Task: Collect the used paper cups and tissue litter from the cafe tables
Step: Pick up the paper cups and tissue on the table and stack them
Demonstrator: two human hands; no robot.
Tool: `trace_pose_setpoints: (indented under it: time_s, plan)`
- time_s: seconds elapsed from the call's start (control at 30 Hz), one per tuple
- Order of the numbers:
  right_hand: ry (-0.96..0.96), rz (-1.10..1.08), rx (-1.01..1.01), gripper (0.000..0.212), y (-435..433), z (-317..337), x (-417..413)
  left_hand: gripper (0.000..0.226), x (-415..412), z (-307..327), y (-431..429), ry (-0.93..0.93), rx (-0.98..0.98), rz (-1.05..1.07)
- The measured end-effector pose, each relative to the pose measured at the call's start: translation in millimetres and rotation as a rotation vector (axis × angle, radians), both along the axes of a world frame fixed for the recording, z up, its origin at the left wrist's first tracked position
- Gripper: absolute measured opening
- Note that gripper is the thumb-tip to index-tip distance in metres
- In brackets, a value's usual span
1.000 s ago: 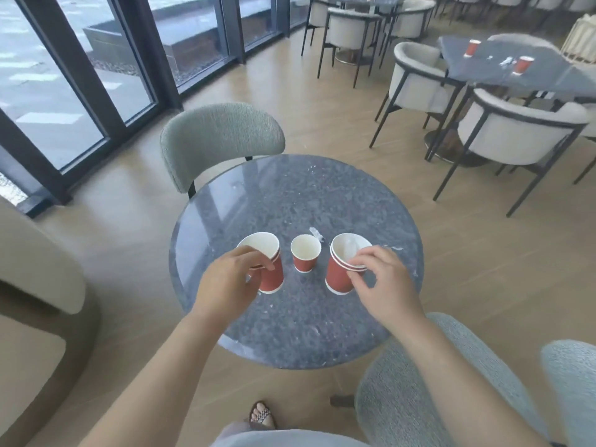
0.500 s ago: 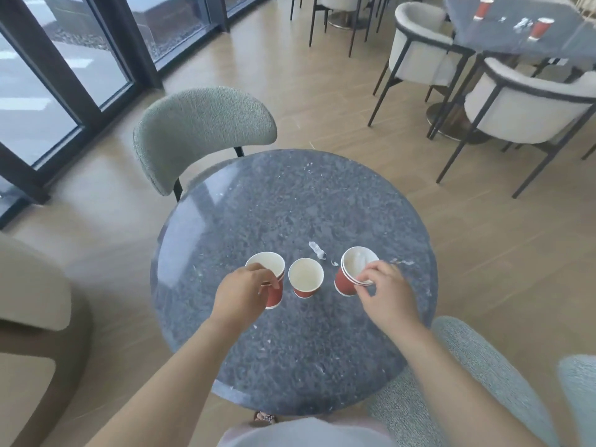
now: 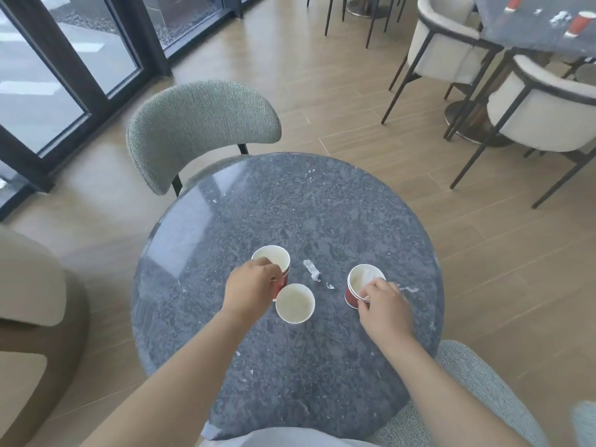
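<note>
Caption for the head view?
Left hand grips left cup, right hand grips right cup; middle cup and tissue scrap sit between.

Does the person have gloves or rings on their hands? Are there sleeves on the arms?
No gloves. The left hand and right hand are bare, and no ring, watch or bracelet shows. The left forearm and right forearm are bare too, with no sleeve in view down to the picture's edge. At the bottom, a bit of pale grey clothing shows.
</note>
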State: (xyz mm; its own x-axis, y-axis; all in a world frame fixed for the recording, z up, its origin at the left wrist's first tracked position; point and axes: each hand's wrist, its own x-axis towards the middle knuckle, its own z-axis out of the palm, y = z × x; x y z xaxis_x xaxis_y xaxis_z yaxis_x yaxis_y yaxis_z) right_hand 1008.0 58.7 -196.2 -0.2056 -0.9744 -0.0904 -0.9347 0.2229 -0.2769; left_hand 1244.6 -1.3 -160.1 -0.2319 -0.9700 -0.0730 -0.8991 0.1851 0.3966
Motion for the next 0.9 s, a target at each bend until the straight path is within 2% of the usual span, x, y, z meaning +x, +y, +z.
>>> trace_pose_setpoints:
  time_s: [0.2, 0.33, 0.5, 0.7, 0.9]
  plan:
    - [-0.046, 0.018, -0.008, 0.013, -12.1, -2.6, -1.8, 0.036, 12.8, -27.3, 2.0, -0.096, 0.153, -0.070]
    - [-0.059, 0.040, -0.059, 0.019, -16.9, 3.0, 0.8, 0.038, 15.0, -32.3, 3.2, -0.024, 0.115, -0.085]
    - [-0.133, 0.078, -0.128, 0.016, -28.4, 16.3, 9.2, 0.030, 5.6, -17.9, -10.0, 0.052, 0.030, -0.048]
    - [-0.257, 0.206, -0.120, 0.016, -44.7, 22.9, 30.4, 0.024, -15.7, -8.1, -26.6, 0.098, 0.025, -0.088]
    - [-0.182, 0.252, -0.092, 0.019, -50.2, 15.5, 37.0, 0.023, -22.2, -11.0, -36.7, 0.113, 0.030, -0.136]
